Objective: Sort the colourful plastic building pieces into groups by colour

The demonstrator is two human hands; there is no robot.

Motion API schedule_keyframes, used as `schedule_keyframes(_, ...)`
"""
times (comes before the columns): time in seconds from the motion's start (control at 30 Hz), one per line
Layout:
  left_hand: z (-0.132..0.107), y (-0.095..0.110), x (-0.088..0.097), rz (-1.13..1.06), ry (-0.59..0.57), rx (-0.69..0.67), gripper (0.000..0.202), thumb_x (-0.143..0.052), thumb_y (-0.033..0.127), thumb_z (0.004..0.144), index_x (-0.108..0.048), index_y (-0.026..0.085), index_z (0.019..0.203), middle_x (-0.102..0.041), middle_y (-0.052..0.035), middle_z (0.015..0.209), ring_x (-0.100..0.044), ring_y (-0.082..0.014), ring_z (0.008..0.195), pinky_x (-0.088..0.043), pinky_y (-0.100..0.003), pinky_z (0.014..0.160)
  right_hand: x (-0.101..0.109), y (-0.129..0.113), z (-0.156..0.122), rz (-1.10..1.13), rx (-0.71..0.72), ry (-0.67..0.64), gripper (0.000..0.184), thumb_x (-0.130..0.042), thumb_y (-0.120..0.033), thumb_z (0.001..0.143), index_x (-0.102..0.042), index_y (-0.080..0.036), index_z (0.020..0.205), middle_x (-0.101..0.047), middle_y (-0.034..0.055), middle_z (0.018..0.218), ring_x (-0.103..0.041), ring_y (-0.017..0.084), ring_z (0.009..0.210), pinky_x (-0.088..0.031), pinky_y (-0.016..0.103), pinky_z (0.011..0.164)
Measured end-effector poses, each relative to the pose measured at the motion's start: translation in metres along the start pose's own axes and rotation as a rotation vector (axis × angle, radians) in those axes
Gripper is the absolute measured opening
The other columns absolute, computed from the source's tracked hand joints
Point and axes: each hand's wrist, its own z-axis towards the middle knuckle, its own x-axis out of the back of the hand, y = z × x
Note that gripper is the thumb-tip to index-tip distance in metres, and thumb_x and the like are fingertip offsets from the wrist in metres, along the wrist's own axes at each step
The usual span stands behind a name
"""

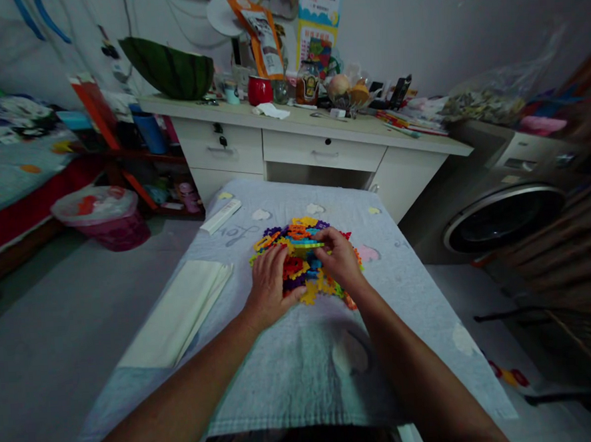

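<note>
A pile of small colourful plastic interlocking pieces (pixel 301 232) lies in the middle of a table covered with a pale grey-blue cloth (pixel 303 354). Both my hands rest on the pile. My left hand (pixel 269 282) lies on its left side with fingers curled over the pieces. My right hand (pixel 338 257) is on the right side, its fingers pinching a joined strip of pieces, green and blue on top (pixel 307 245). What my left fingers grip is hidden under them.
A folded cream cloth (pixel 181 311) lies on the table's left, a white flat stick (pixel 220 216) further back. Behind stands a white desk (pixel 321 149) with a half watermelon (pixel 169 69), cups and clutter. Washing machine (pixel 506 221) right, pink bin (pixel 99 216) left.
</note>
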Motion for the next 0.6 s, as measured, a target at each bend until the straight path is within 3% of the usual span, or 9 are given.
schedule_keyframes(0.2, -0.001, -0.004, -0.004, -0.007, 0.072, 0.082, 0.110, -0.073, 0.052, 0.072, -0.005, 0.019, 0.153, -0.027, -0.0222, 0.152, -0.029, -0.0402, 0.140, -0.028, -0.058, 0.111, -0.013, 0.002, 0.006, -0.049, 0.128, -0.176, 0.033, -0.054, -0.014, 0.078, -0.058, -0.021, 0.110, -0.063, 0.0065, 0.117, -0.060, 0.019, 0.107, -0.047, 0.035, 0.095)
schedule_keyframes(0.37, -0.001, -0.005, -0.005, -0.010, 0.033, 0.093, 0.112, -0.076, 0.058, 0.066, -0.014, 0.021, 0.152, -0.025, -0.0212, 0.153, -0.028, -0.0401, 0.140, -0.027, -0.058, 0.111, 0.009, 0.012, 0.000, -0.157, 0.102, -0.114, 0.023, -0.053, -0.017, 0.081, -0.063, -0.020, 0.101, -0.068, 0.0066, 0.105, -0.063, 0.019, 0.097, -0.049, 0.037, 0.091)
schedule_keyframes(0.43, -0.001, -0.006, -0.005, 0.001, 0.015, 0.089, 0.104, -0.073, 0.060, 0.068, -0.023, 0.020, 0.149, -0.027, -0.0210, 0.152, -0.029, -0.0397, 0.140, -0.027, -0.057, 0.111, 0.022, 0.019, -0.002, -0.223, 0.076, -0.060, 0.019, -0.054, -0.019, 0.082, -0.065, -0.020, 0.097, -0.068, 0.0070, 0.101, -0.063, 0.021, 0.095, -0.049, 0.037, 0.090)
schedule_keyframes(0.6, 0.002, -0.006, -0.001, 0.029, -0.038, 0.107, 0.062, -0.054, 0.051, 0.087, -0.044, 0.021, 0.140, -0.035, -0.0171, 0.148, -0.032, -0.0351, 0.138, -0.026, -0.055, 0.111, 0.043, 0.038, -0.003, -0.380, -0.045, 0.051, 0.018, -0.054, -0.023, 0.082, -0.066, -0.019, 0.095, -0.069, 0.0096, 0.102, -0.063, 0.024, 0.098, -0.048, 0.040, 0.092)
